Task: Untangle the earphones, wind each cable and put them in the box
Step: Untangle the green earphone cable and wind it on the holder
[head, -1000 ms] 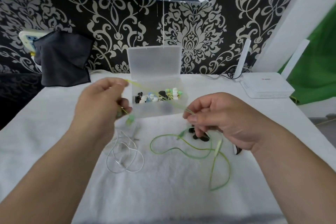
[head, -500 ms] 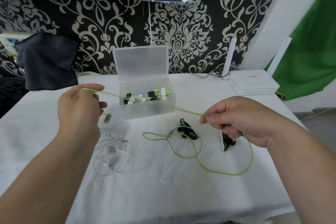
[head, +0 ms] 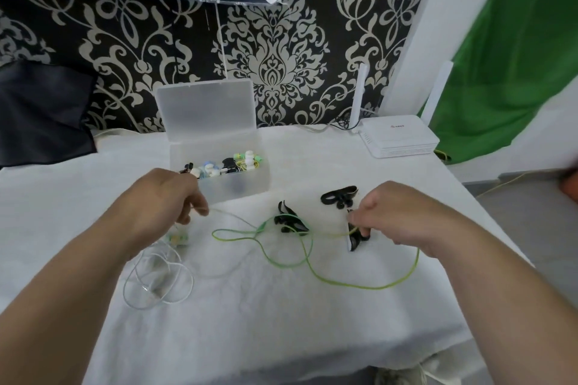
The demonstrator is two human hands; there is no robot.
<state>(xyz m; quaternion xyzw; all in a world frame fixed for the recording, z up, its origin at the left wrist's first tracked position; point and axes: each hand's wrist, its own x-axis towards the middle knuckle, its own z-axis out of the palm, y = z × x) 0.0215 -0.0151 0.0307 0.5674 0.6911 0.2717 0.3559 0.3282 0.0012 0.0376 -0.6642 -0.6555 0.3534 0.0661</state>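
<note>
A green earphone cable [head: 341,281] loops over the white cloth between my hands. My left hand [head: 169,200] pinches one end of it, just in front of the clear plastic box [head: 237,187], and green earbuds [head: 176,239] dangle blurred below that hand. My right hand [head: 397,212] pinches the cable further along, low over the cloth. A white earphone cable [head: 156,278] lies in a loose coil under my left forearm. Black ear pieces [head: 289,220] lie between my hands. The box stands open with several wound earphones [head: 225,164] inside.
More black ear pieces [head: 339,197] and a black-and-white piece [head: 355,239] lie by my right hand. A white router [head: 397,134] sits at the back right. A dark cloth [head: 43,112] hangs at the left. The table's front edge [head: 281,366] is close.
Both hands have come down toward the cloth with the green cable. My left hand moved right, nearer the box. The stretched cable has slackened and sags between them.
</note>
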